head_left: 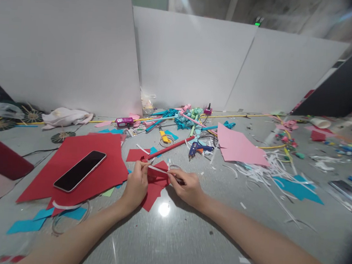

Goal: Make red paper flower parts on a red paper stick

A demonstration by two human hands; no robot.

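My left hand (137, 186) and my right hand (188, 186) meet at the middle of the grey table, both closed in a pinch. Between them stretches a thin white paper strip (157, 169), the left hand on its left end and the right hand on its right end. The right hand also seems to grip a dark slender tool, too hidden to name. Under the hands lies a cut red paper piece (155, 185). A rolled red paper stick (170, 147) runs from there up to the right.
A black phone (80, 170) lies on a large red sheet (76, 162) at left. A blue glue gun (197, 148), a pink sheet (238, 147), white paper shreds (270, 168), blue scraps (296, 188) and rolled coloured sticks (183, 118) lie behind. White boards (187, 59) wall off the back.
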